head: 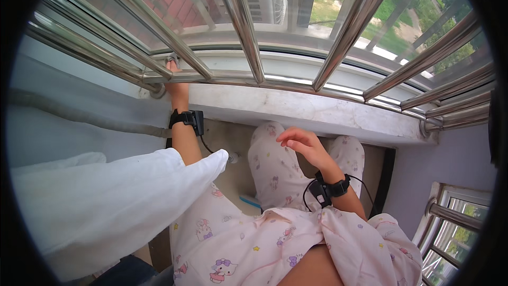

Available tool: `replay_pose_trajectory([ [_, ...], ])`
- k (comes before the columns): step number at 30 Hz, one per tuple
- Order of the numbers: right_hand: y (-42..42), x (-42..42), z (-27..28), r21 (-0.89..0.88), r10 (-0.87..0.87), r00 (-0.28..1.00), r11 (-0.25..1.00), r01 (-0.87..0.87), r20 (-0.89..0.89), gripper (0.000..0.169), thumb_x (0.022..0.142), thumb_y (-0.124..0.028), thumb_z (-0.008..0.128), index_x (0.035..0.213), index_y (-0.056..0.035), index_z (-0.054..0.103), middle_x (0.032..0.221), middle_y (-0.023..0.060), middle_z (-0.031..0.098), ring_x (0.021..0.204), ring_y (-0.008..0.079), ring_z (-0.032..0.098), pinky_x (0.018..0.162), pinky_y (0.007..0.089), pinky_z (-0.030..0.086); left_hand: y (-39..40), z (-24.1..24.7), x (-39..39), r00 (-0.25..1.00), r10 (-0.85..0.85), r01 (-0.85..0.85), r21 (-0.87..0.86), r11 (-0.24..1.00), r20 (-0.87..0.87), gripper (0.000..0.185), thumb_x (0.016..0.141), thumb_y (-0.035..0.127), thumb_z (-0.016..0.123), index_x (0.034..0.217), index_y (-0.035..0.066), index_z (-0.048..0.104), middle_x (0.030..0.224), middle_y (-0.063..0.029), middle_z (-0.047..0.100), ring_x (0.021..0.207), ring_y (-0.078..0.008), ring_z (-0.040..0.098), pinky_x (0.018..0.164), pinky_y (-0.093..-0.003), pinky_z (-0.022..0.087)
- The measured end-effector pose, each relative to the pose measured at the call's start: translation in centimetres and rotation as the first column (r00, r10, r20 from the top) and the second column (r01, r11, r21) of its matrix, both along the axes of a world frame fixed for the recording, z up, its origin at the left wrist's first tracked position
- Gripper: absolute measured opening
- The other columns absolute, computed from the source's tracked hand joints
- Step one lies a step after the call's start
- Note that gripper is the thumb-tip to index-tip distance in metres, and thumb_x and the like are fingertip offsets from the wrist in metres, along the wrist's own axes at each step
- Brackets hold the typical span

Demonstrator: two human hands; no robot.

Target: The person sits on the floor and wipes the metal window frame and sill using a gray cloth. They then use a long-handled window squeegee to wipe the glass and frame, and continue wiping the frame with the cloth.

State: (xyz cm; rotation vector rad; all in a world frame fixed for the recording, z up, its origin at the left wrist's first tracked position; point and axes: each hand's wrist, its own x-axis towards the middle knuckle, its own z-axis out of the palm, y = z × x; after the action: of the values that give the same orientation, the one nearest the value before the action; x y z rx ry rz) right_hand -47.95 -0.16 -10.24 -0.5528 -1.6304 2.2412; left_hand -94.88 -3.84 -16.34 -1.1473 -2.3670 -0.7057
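My left hand [176, 83] reaches under the bottom rail [234, 78] of the metal window guard, at the left corner of the window. Its fingers press a small grey cloth [173, 59] against the white window frame [222, 62]; the bars partly hide the fingertips. White fabric [119, 198] covers my upper left arm. Over my knees, my right hand [303, 145] hovers with loosely bent fingers and nothing in it. Beneath it are my light printed trousers [274, 155].
A pale stone sill [254, 101] runs below the guard. Several slanting steel bars [242, 20] stand before the glass. At left, a grey hose [79, 111] follows the wall. Black wrist devices [190, 119] trail cables. A blue-edged object [250, 200] lies on the floor between my legs.
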Motion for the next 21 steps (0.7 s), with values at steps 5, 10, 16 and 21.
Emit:
replay_pose_trajectory([
  [5, -0.7, -0.3, 0.3, -0.053, 0.002, 0.995, 0.999, -0.007, -0.098, 0.019, 0.092, -0.006, 0.05, 0.105, -0.0003, 0.062, 0.106, 0.0067, 0.061, 0.096, 0.0152, 0.058, 0.086, 0.03, 0.046, -0.7, -0.4, 3.0, 0.988, -0.09, 0.085, -0.041, 0.996, -0.126, 0.037, 0.082, 0.012, 0.059, 0.117, 0.0, 0.06, 0.118, -0.0188, 0.061, 0.108, -0.0364, 0.057, 0.092, -0.0424, 0.045],
  [10, -0.5, 0.6, 0.5, -0.049, -0.035, 0.994, 0.998, 0.03, -0.105, 0.019, 0.091, -0.007, 0.051, 0.106, -0.0004, 0.062, 0.106, 0.0075, 0.061, 0.096, 0.0157, 0.058, 0.087, 0.0303, 0.046, 3.1, 0.6, 10.8, 0.975, -0.16, 0.164, 0.011, 0.986, -0.151, 0.033, 0.086, 0.012, 0.056, 0.117, 0.002, 0.06, 0.119, -0.0185, 0.061, 0.108, -0.0354, 0.057, 0.092, -0.0423, 0.045],
  [16, -0.6, 2.3, 1.4, -0.066, -0.06, 0.983, 0.997, 0.05, -0.174, 0.018, 0.091, -0.007, 0.053, 0.106, -0.0012, 0.062, 0.1, 0.0037, 0.063, 0.092, 0.0113, 0.057, 0.081, 0.0254, 0.045, 4.7, 4.3, 21.6, 0.933, -0.189, 0.208, -0.032, 0.978, 0.306, 0.037, 0.086, 0.012, 0.054, 0.122, 0.002, 0.057, 0.127, -0.0159, 0.057, 0.113, -0.0347, 0.055, 0.094, -0.0419, 0.044],
  [21, 0.0, 4.5, 2.1, -0.06, -0.121, 0.978, 0.992, 0.112, -0.171, 0.018, 0.091, -0.006, 0.052, 0.105, -0.0006, 0.062, 0.1, 0.0042, 0.063, 0.09, 0.0113, 0.057, 0.081, 0.0255, 0.045, 7.8, 2.5, 29.1, 0.961, -0.273, 0.273, 0.004, 0.962, 0.039, 0.038, 0.087, 0.008, 0.051, 0.124, 0.002, 0.055, 0.128, -0.0168, 0.055, 0.11, -0.0349, 0.056, 0.091, -0.0422, 0.046],
])
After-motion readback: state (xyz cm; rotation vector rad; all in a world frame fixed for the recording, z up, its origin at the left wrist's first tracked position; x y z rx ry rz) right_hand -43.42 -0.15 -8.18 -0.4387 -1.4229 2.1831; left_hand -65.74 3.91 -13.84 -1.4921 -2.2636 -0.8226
